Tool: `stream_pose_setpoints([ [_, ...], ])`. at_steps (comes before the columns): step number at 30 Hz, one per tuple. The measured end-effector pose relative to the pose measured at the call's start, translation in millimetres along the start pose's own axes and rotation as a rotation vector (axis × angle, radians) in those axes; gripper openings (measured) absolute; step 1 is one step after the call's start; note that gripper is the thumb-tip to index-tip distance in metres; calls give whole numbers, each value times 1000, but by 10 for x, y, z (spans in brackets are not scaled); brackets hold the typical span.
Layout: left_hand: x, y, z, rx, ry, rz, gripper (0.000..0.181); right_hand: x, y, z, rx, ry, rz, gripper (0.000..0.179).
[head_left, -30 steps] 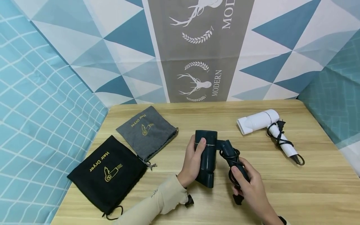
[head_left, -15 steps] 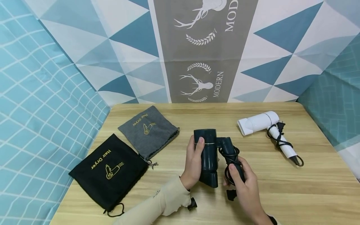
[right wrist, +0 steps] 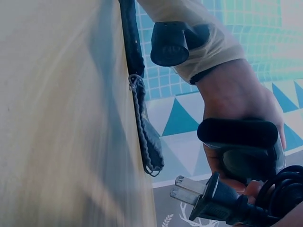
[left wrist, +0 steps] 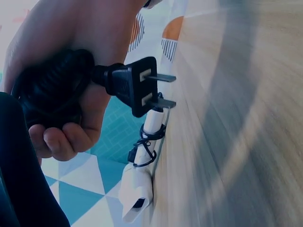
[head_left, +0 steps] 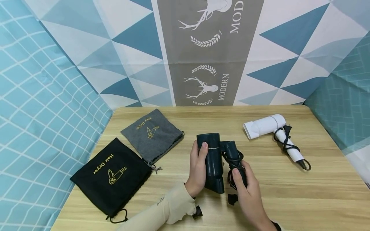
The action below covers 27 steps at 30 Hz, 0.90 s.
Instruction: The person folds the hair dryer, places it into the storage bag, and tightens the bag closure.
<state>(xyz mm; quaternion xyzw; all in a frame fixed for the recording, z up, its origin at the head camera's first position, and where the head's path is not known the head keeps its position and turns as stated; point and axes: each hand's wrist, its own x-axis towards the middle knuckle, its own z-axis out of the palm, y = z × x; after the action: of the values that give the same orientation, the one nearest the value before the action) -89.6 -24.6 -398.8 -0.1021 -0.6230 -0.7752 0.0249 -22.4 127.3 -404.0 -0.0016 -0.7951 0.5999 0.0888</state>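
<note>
A: The right hand (head_left: 249, 192) has slid a little to the left since half a second ago, and the handle (head_left: 230, 147) and plug (head_left: 232, 199) went with it.

B: Where is the dark dryer (head_left: 214, 163)?

A: Just below the middle of the frame, held up over the table (head_left: 295, 199).

B: Are the hands holding on?

A: Yes, both. The left hand (head_left: 198, 170) is wrapped round the fat part, with its thumb on top. The right hand is wrapped round the handle and the looped cord (right wrist: 289, 182). The plug sticks out, and its prongs don't touch the table.

B: What else is there?

A: A white dryer (head_left: 264, 126) lies at the right. A grey bag (head_left: 162, 138) is left of the middle, and a black bag (head_left: 98, 183) is at the lower left, right beside it
</note>
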Motion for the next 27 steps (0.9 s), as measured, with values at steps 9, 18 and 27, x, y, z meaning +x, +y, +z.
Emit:
stream_pose_setpoints([
  [9,-46,-57,47,1,20,43,37,-41,76,112,45,-45,15,37],
  [18,29,-55,34,14,16,23,38,25,107,49,107,-141,60,49],
  [27,138,-55,-34,11,177,-133,72,53,102,5,131,-142,164,56],
])
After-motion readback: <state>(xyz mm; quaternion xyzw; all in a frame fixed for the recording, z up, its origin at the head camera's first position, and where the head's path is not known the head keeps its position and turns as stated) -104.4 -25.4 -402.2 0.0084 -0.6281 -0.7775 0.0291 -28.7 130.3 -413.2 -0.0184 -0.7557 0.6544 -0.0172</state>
